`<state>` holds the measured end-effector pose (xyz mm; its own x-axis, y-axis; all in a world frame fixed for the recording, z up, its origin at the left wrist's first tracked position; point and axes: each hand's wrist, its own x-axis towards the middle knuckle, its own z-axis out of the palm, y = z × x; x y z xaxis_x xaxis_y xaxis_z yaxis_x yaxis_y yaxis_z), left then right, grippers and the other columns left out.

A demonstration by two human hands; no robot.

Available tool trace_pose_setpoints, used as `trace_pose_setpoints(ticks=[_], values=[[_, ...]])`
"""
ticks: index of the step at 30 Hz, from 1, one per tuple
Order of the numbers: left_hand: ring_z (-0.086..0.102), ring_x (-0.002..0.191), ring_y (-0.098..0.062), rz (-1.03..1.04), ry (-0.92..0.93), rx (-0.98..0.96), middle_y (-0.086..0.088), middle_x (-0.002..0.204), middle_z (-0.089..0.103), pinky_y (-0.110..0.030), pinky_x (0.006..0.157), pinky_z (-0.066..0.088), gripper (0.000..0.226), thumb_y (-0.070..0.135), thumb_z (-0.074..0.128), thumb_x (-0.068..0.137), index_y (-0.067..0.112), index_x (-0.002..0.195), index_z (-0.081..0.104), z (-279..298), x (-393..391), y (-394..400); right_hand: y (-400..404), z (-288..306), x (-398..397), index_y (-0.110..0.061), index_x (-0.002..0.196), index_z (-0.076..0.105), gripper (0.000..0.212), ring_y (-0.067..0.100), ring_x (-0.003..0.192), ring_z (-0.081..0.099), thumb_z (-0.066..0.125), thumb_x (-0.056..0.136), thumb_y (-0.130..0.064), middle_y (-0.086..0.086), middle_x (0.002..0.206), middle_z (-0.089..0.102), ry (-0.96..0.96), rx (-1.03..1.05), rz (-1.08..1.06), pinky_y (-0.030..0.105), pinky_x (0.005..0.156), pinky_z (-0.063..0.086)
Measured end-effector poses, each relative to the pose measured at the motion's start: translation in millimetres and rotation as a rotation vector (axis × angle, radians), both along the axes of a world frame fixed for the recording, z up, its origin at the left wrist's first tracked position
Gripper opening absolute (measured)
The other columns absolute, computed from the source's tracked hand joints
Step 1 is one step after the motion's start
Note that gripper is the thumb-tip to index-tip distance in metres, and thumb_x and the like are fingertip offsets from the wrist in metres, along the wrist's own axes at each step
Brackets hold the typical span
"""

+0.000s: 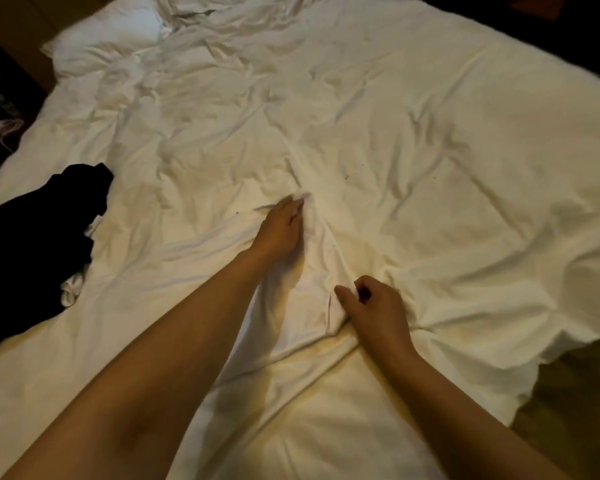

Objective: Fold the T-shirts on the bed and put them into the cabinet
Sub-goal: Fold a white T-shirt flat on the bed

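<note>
Mostly white on white, so edges were hard to read.
Bed (pixel 430 140): covered by a rumpled white duvet, with a pillow (pixel 101 39) at the far left corner.
White T-shirt (pixel 312 271): lay on the duvet in front of the person, bunched into a ridge running between the two hands; its outline blended into the bedding and could not be traced fully.
Left hand (pixel 281 230): reached farther up the bed, fingers curled and pinching the shirt's far end.
Right hand (pixel 371 306): nearer the body, thumb and fingers pinching a fold of the shirt's near part.
Black garment (pixel 39 237): crumpled at the bed's left edge, well apart from the hands, with bits of white cloth (pixel 71 287) showing at its lower side.
Floor (pixel 568 403): dim, visible past the duvet's right edge.
</note>
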<state>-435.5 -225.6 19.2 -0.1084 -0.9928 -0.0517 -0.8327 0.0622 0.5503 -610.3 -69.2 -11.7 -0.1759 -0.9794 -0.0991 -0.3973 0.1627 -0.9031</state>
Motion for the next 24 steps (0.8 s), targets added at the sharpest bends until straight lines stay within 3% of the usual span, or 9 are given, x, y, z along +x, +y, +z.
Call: trace_pose_setpoints(ticks=[6,9,11,13,15,18,21,24], values=[[0.026,0.149,-0.025,-0.01,-0.025,0.041,-0.009,0.16,0.034,-0.034,0.119,0.021,0.043,0.024,0.04,0.107,0.014,0.149,0.043,2.0,-1.4,-33.0,4.3,5.7,-8.7,-0.009,0.063,0.055,0.04,0.01,0.055,0.049,0.076,0.084,-0.036,-0.004,0.056,0.052,-0.307,0.042,-0.011,0.027,0.059,0.042],[0.038,0.141,-0.031,0.062,-0.195,0.109,-0.01,0.153,0.042,-0.041,0.114,0.032,0.052,0.041,0.047,0.103,0.014,0.147,0.041,-0.9,0.0,-48.9,5.0,9.5,-11.6,-0.002,0.061,0.044,0.047,0.011,0.054,0.038,0.076,0.085,-0.028,-0.002,0.054,0.039,-0.43,0.042,0.002,0.024,0.056,0.034],[0.051,0.127,-0.034,0.115,-0.306,0.16,-0.012,0.135,0.056,-0.042,0.104,0.04,0.057,0.057,0.051,0.096,0.014,0.133,0.053,-2.0,3.7,-58.1,5.3,10.0,-12.5,0.002,0.065,0.044,0.047,0.014,0.057,0.037,0.077,0.085,-0.025,0.002,0.057,0.038,-0.486,0.038,0.029,0.026,0.057,0.033],[0.063,0.106,-0.033,0.15,-0.257,0.213,-0.009,0.101,0.067,-0.037,0.089,0.046,0.052,0.065,0.056,0.089,0.014,0.099,0.064,0.1,7.7,-64.4,5.7,9.0,-13.7,0.004,0.07,0.047,0.045,0.017,0.058,0.037,0.079,0.083,-0.025,0.005,0.059,0.04,-0.512,0.046,0.051,0.028,0.057,0.032],[0.065,0.09,-0.03,0.122,-0.19,0.261,-0.006,0.08,0.064,-0.03,0.074,0.042,0.047,0.059,0.061,0.089,0.014,0.076,0.06,3.9,12.8,-69.6,6.1,8.1,-15.2,0.001,0.075,0.051,0.039,0.017,0.057,0.037,0.08,0.082,-0.024,0.005,0.058,0.041,-0.506,0.061,0.055,0.028,0.056,0.032],[0.062,0.08,-0.02,0.09,-0.153,0.357,-0.004,0.089,0.065,-0.03,0.065,0.043,0.054,0.066,0.063,0.085,0.012,0.092,0.065,9.6,20.7,-76.5,6.0,5.5,-18.4,-0.013,0.066,0.059,0.028,0.011,0.054,0.039,0.079,0.083,-0.025,-0.005,0.054,0.041,-0.401,0.057,0.074,0.024,0.055,0.032],[0.062,0.082,-0.02,0.041,-0.101,0.448,-0.004,0.093,0.066,-0.03,0.072,0.049,0.056,0.064,0.07,0.081,0.01,0.096,0.07,14.2,23.8,-81.8,4.8,2.7,-19.3,-0.02,0.058,0.058,0.036,0.006,0.051,0.046,0.078,0.081,-0.038,-0.008,0.052,0.049,-0.199,0.107,0.165,0.024,0.055,0.035],[0.056,0.074,-0.02,0.002,-0.114,0.515,-0.004,0.081,0.061,-0.031,0.073,0.044,0.047,0.058,0.078,0.077,0.014,0.078,0.064,17.1,25.8,-84.7,6.9,6.0,-20.6,-0.013,0.072,0.065,0.035,0.014,0.063,0.058,0.079,0.079,-0.045,-0.001,0.067,0.061,-0.109,0.17,0.224,0.027,0.06,0.041]])
